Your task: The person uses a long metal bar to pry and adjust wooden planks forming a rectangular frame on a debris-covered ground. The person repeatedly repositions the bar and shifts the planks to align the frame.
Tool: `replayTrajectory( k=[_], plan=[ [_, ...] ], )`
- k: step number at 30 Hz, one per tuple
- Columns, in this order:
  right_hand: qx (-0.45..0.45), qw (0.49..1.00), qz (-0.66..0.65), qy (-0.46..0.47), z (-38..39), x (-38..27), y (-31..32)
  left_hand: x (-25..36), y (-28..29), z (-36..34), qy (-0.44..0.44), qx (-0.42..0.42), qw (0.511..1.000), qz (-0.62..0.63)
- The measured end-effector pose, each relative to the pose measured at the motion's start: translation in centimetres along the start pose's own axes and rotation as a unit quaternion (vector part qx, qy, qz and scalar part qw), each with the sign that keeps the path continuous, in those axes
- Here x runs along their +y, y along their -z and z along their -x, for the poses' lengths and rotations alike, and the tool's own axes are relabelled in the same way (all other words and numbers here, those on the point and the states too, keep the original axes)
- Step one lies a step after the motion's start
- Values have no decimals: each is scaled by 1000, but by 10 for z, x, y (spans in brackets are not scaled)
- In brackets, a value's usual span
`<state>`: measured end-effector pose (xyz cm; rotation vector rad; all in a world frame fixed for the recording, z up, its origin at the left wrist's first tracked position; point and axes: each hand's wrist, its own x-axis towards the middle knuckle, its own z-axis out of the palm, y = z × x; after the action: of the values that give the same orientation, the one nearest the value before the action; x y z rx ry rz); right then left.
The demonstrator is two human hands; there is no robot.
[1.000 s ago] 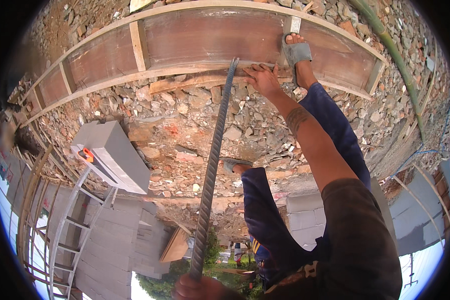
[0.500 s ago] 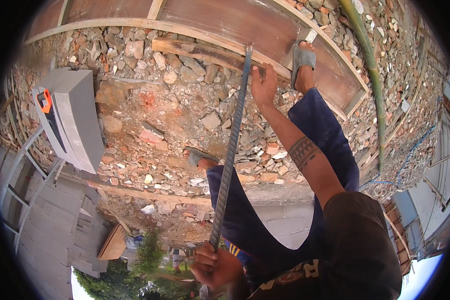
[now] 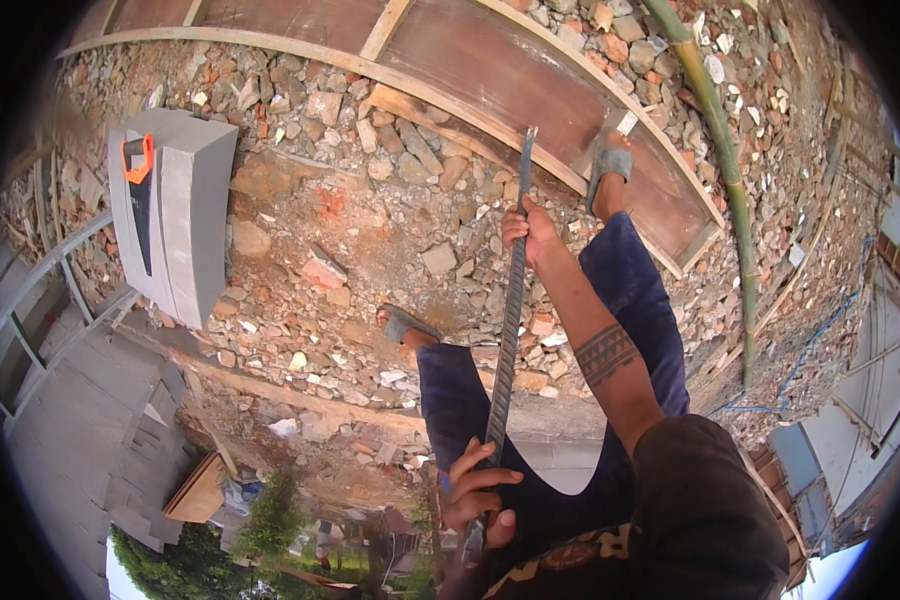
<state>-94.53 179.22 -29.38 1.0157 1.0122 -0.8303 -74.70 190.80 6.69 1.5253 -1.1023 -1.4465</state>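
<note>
A long ribbed steel pry bar slants up between my legs, its flattened end lying against the edge of a wooden formwork panel. My right hand is closed round the bar's upper part, just below that end. Lower down, my left hand holds the bar near its other end, the fingers loosely curled and partly spread. My right sandalled foot is on the panel, and my left foot is on the rubble.
Grey blocks stand at the left with an orange-handled handsaw on them, beside a metal ladder. A loose plank lies along the panel. A green bamboo pole runs down the right. Broken brick and stone cover the ground.
My right hand has come away from the panel's edge and closed round the bar. The bar's tip has shifted right in view, and my left hand's fingers have loosened.
</note>
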Motion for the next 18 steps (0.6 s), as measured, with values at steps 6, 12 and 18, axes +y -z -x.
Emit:
replayTrajectory(
  k=[6,12,18],
  plan=[
    [28,992,122,27,38,-29,-57,47,-28,-3,-12,-105,992,-70],
    [50,997,55,5,65,-30,-51,120,-68,-31,-28,-88,994,-49],
    [43,989,53,-132,80,-10,-62,213,-127,-50,43,-198,969,-139]
  ],
)
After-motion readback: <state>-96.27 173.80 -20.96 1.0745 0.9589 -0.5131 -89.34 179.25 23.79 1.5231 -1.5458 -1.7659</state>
